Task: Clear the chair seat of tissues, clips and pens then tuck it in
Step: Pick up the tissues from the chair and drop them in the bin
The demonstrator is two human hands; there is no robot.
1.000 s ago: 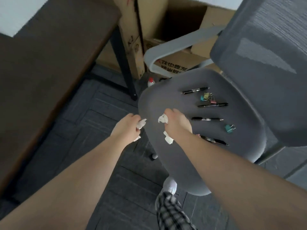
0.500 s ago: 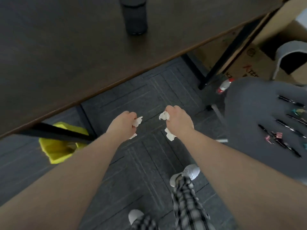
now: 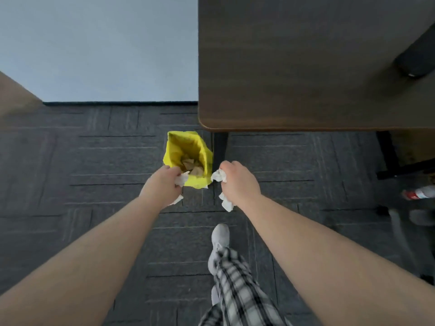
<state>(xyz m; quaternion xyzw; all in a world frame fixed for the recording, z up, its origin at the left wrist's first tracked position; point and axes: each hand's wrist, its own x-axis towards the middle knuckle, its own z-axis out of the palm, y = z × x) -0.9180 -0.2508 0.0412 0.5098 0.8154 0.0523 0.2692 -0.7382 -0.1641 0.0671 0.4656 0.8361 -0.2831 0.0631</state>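
My left hand (image 3: 162, 185) is closed on a crumpled white tissue (image 3: 181, 179), held over the near rim of a yellow-lined bin (image 3: 175, 147). My right hand (image 3: 239, 182) grips another crumpled tissue (image 3: 219, 176), its ends sticking out above and below the fist, just right of the bin. The bin stands on the carpet beside the desk leg and holds brownish scraps. The chair seat, pens and clips are out of view.
A dark wooden desk (image 3: 306, 67) fills the upper right, with a black object (image 3: 415, 60) on it. A red and white bottle (image 3: 417, 192) lies on the floor at the right edge. My plaid trouser leg and shoe (image 3: 220, 238) are below. A pale wall (image 3: 98, 48) rises beyond.
The view has swung left from the chair to the bin. Both hands, still holding tissues, have moved up to the bin. The chair has left the view.
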